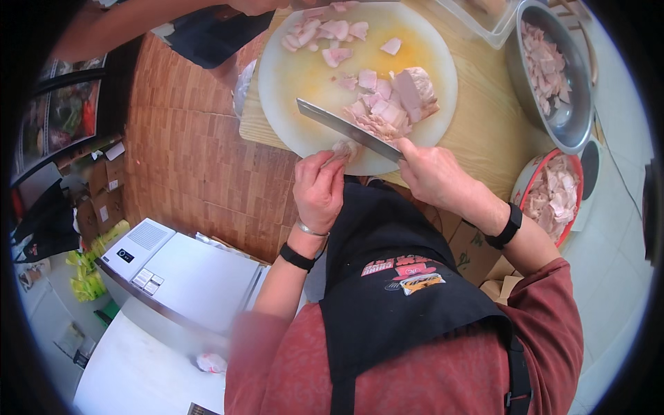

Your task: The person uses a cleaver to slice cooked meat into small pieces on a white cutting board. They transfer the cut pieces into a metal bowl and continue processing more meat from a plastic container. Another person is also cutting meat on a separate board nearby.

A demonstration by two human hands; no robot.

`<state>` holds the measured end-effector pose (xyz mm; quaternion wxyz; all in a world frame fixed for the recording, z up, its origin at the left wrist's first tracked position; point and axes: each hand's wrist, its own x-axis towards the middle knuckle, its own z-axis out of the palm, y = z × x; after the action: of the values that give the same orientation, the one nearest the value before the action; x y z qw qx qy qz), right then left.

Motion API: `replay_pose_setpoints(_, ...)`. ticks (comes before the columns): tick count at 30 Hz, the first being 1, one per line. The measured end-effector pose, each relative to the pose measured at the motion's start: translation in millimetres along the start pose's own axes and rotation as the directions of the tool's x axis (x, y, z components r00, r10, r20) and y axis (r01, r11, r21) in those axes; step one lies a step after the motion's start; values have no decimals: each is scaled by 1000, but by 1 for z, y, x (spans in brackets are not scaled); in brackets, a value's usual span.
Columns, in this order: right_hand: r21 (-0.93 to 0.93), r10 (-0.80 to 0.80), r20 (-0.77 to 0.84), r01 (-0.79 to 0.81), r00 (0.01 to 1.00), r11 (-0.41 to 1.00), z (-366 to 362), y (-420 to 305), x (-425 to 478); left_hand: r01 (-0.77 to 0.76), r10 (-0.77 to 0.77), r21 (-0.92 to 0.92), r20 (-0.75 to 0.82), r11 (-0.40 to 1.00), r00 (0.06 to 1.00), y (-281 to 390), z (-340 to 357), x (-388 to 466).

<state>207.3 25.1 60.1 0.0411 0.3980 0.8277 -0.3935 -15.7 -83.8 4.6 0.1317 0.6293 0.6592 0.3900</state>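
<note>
A round white cutting board (290, 104) lies on a wooden table before me. My right hand (433, 174) grips a cleaver (347, 127) whose broad blade slants across the board's near part. Pinched in the fingers of my left hand (321, 187) is a small piece of meat (343, 150) at the board's near edge. Just beyond the blade sits a heap of sliced pale pink meat (381, 116), partly hidden by it. A thicker block of meat (415, 93) rests against the heap. Loose meat slices (332, 31) are scattered at the far side.
On the wooden table (474, 98), a steel basin (573, 116) with cut meat stands at the right. Nearer is a red-rimmed bowl (552, 192) full of slices, beside a clear plastic container (495, 31) farther off. Another person's arm (129, 23) reaches in at upper left.
</note>
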Motion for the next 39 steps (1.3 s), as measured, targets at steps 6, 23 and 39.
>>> replay_pose_setpoints(6,-115,-88,-29,84,996,990,-9,-8,-7,-97,97,-14,-2,995,995,-6,12,10)
replay_pose_setpoints(23,-161,-172,-15,167,985,973,8,-18,41,-53,52,-44,-9,998,999,-5,21,11)
replay_pose_setpoints(39,-200,-108,82,122,991,972,9,-15,32,-33,35,-40,29,999,999,-8,17,10)
